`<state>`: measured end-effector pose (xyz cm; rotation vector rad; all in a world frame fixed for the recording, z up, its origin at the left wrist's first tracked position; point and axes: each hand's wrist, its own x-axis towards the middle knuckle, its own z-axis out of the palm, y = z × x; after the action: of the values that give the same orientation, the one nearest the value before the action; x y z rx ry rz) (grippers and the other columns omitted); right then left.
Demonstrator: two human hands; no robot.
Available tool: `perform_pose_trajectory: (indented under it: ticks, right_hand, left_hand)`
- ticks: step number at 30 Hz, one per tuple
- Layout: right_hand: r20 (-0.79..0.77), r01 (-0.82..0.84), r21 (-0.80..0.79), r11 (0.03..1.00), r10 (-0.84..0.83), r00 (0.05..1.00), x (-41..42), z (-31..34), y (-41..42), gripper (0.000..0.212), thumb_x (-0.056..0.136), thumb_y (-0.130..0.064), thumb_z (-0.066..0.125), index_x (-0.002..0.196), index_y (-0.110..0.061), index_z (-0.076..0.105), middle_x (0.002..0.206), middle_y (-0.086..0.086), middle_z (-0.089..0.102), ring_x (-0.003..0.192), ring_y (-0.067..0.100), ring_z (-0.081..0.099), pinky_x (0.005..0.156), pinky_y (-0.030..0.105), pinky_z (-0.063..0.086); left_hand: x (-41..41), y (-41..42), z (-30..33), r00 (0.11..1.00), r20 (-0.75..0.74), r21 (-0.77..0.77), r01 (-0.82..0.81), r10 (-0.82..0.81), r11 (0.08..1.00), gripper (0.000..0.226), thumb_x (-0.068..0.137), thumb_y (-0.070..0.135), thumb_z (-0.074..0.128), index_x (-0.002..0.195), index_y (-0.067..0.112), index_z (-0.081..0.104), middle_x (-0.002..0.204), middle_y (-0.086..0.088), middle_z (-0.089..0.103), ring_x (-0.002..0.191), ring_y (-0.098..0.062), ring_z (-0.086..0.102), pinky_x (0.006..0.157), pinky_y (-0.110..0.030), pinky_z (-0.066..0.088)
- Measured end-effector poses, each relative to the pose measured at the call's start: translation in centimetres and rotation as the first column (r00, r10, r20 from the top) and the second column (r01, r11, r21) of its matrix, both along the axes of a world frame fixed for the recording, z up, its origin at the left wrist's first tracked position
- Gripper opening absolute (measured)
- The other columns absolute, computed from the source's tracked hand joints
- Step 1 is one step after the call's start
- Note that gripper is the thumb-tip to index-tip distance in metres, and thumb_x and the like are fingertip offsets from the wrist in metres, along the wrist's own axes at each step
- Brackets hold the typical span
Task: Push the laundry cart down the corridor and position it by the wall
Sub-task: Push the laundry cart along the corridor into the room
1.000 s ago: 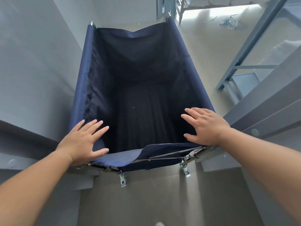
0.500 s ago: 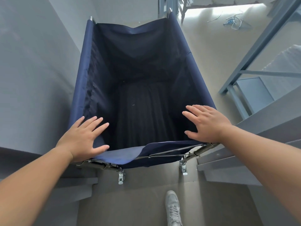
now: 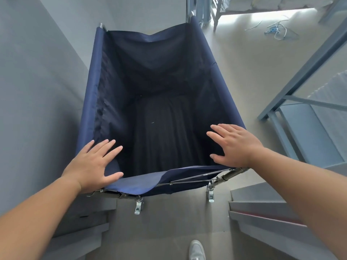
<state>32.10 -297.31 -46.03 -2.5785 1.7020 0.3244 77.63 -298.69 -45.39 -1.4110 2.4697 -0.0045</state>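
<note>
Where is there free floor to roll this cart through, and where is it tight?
Free: the pale floor right of the laundry cart, up to the blue metal frame. Ahead on the right, loose cables lie on it. Tight: the cart's left side runs close along the grey wall. The left hand and right hand rest flat and open on the near corners.

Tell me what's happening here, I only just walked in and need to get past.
A person is pushing a blue laundry cart with flat palms: left hand and right hand rest on its near corners. The cart looks empty and runs close beside the wall on the left. Loose cables lie on the floor ahead.
</note>
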Motion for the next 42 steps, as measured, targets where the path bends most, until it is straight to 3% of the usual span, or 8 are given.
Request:
perform_pose_trajectory:
  ticks: [7,26,42]
  right_hand:
    - [-0.002,-0.035,-0.01,0.999,0.035,0.999,-1.1,-0.1,-6.0,0.077,0.083,-0.071,0.036,0.144,-0.024,0.039,0.151,0.005,0.039,0.137,0.027,0.034,0.114,0.04,0.022]
    - [-0.037,-0.043,-0.019,0.999,0.042,0.998,-0.3,-0.1,-21.6,0.077,0.084,-0.072,0.037,0.143,-0.022,0.041,0.149,0.006,0.042,0.136,0.027,0.036,0.114,0.041,0.024]
    - [-0.063,-0.005,-0.026,1.0,0.004,0.998,1.2,0.3,-34.8,0.078,0.084,-0.07,0.037,0.144,-0.021,0.039,0.15,0.006,0.04,0.137,0.026,0.034,0.115,0.04,0.02]
  left_hand:
    - [-0.8,-5.6,-0.3,1.0,0.009,-0.012,-0.017,0.017,1.0,0.087,0.081,0.08,0.022,0.153,0.031,0.019,0.162,0.0,0.017,0.148,-0.017,0.014,0.12,-0.039,0.002]
    - [-0.4,-21.5,0.1,1.0,0.006,0.004,-0.023,0.023,1.0,0.087,0.081,0.08,0.024,0.152,0.029,0.024,0.161,-0.002,0.02,0.147,-0.019,0.015,0.12,-0.04,0.006]
    - [0.9,-36.2,0.2,0.999,-0.034,0.009,-0.001,0.001,1.0,0.087,0.08,0.081,0.018,0.153,0.035,0.007,0.163,0.003,0.008,0.148,-0.013,0.003,0.12,-0.036,0.0]
